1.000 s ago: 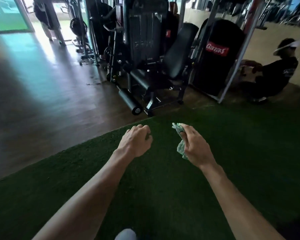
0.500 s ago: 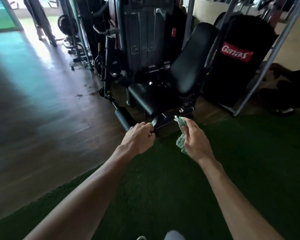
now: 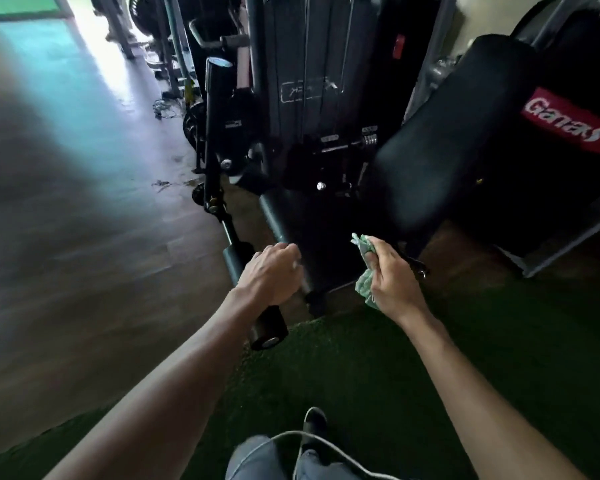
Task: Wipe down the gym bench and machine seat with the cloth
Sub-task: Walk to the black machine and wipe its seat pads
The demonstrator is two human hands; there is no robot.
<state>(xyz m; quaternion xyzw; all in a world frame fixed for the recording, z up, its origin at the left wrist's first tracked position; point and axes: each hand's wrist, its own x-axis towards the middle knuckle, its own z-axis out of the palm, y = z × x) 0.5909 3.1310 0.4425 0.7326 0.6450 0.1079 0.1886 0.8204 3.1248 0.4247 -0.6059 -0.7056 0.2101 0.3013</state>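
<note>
A black machine seat (image 3: 329, 233) lies just ahead of my hands, with its tilted black backrest (image 3: 444, 140) rising to the right. My right hand (image 3: 392, 275) is shut on a crumpled pale green cloth (image 3: 364, 285), held in the air over the seat's near right corner. My left hand (image 3: 271, 271) is a loose fist with nothing in it, hovering above the black leg roller (image 3: 267, 327) at the seat's near left. I cannot tell whether that hand touches the machine.
A black weight stack housing (image 3: 309, 64) stands behind the seat. A black pad with a red "Ganas" label (image 3: 568, 123) leans at the right. Wooden floor (image 3: 66, 202) spreads to the left, green turf (image 3: 361, 375) lies under me. My legs and a white cable (image 3: 326, 445) show at the bottom.
I have walked up to the machine: the seat and backrest are now much closer. Both hands keep their pose, the cloth still in the right one.
</note>
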